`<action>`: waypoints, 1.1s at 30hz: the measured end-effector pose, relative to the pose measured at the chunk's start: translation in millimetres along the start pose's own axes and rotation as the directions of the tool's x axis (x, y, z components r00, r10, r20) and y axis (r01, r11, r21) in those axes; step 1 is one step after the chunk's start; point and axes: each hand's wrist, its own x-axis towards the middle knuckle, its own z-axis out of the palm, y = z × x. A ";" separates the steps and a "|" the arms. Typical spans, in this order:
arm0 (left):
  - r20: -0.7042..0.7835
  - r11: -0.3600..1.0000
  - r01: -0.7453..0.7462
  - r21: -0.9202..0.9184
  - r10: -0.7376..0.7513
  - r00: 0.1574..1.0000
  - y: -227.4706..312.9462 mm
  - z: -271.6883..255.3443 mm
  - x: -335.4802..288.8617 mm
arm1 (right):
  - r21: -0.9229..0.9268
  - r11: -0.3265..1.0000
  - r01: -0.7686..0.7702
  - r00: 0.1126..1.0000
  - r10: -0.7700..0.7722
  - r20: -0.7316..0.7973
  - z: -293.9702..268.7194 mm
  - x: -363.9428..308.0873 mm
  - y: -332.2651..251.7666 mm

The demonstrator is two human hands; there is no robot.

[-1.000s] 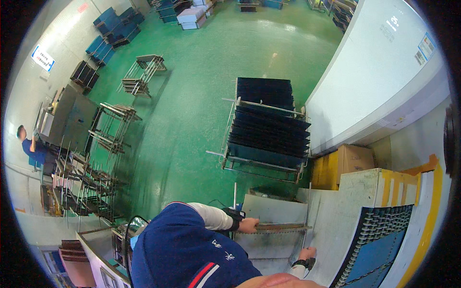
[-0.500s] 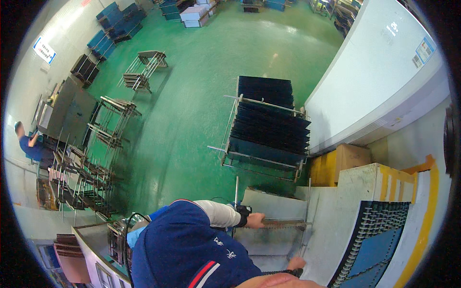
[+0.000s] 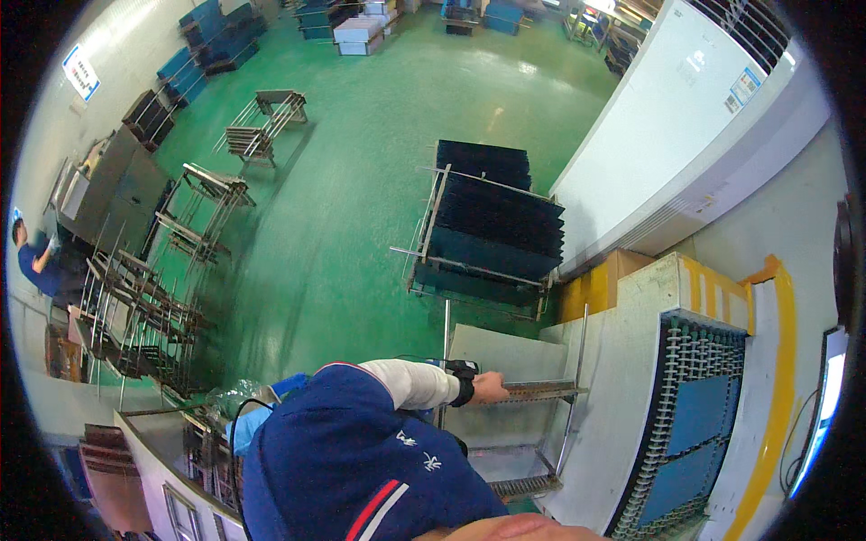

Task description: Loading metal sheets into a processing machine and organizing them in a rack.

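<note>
My left hand (image 3: 492, 388), with a black band at its wrist, is closed around the near-left end of a slotted crossbar on a metal rack (image 3: 546, 390). Upright rods rise at both sides of this rack, and a second slotted bar shows lower down, close to my body. Nothing stands in the rack's slots that I can make out. My right hand is out of view. Just right of the rack, blue panels (image 3: 708, 406) lie on a roller conveyor inside a pale machine housing.
A rack full of dark panels (image 3: 492, 225) stands ahead on the green floor. Right of it are a tall white cabinet (image 3: 658, 117) and a cardboard box (image 3: 622, 270). Bare metal racks (image 3: 144, 316) stand at left, near another person (image 3: 41, 261).
My right hand, earlier beside the rack's right rod, has left the view. The rack's lower slotted bar now shows. My left hand keeps its hold. The whole view has shifted a little.
</note>
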 end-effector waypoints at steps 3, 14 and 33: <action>-0.021 0.999 -0.043 -0.018 0.043 0.999 1.6 -5.9 -31.8 | 0.181 0.983 -0.026 0.996 0.011 0.085 4.2 -14.9 -15.5; -0.235 0.965 -0.254 -0.061 0.233 0.943 -20.2 -62.4 -134.6 | 0.398 0.914 -0.075 0.928 -0.082 0.363 45.3 -66.0 -113.1; -0.789 0.882 -0.397 -0.255 0.048 0.613 -225.8 -384.0 -283.8 | 0.341 0.933 -0.111 0.804 -0.118 0.584 228.1 -164.1 -318.8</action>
